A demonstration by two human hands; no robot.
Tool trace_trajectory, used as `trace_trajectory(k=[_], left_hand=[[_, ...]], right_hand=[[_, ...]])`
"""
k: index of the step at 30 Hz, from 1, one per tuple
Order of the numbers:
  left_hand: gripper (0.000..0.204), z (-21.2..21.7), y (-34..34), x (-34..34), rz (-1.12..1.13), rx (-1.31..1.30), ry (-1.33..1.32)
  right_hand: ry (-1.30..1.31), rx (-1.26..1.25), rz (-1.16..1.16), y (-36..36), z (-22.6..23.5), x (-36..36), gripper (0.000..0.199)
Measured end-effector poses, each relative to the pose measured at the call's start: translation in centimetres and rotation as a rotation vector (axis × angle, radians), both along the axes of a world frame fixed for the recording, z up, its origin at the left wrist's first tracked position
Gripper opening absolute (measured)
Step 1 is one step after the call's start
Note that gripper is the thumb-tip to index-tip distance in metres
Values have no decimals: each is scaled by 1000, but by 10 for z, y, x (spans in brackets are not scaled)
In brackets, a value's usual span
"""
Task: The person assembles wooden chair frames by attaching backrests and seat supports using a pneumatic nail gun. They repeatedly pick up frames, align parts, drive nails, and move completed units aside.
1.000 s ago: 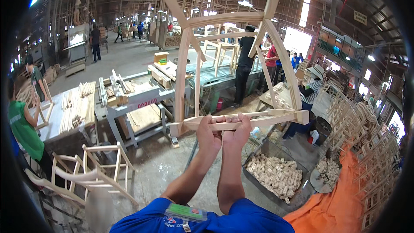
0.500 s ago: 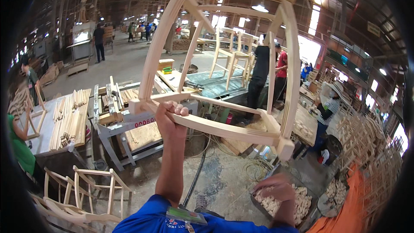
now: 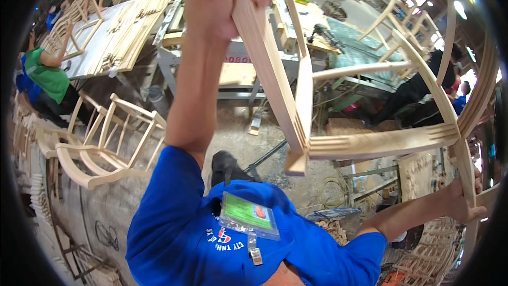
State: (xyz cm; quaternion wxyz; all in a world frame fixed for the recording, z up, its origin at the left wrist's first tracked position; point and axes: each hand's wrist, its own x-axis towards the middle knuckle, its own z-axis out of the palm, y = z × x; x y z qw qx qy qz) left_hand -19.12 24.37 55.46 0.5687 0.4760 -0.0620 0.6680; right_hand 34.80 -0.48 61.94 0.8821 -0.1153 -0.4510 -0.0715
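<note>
Bright, even daylight from openings at upper right (some glare there), heavy fisheye bending, dark rim.

One unfinished wooden chair frame is held up by two hands, the left hand and the right hand. One finished bare chair frame is seen on the floor. One person in a green shirt is counted at the left. One badge is clipped on one blue shirt. One surface carries wooden slats too many to count.
</note>
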Motion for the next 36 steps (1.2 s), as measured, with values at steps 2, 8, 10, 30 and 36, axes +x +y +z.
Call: trace_trajectory(k=[2,8,10,30,36], left_hand=[[4,24,5,-8,25,66,-18],[21,51,66,-49,-76,266,85],[25,53,125,-104,-217,372,254],[27,35,463,-197,357,-157,394],[25,21,544,-197,303,-239,399]], right_hand=[[185,41,89,37,-43,-13,52],[450,46,286,170,-75,-62,60],[431,-10,354,220,-84,-78,61],[411,-305,137,577,-104,-244,73],[310,-287,322,644,-122,-231,78]])
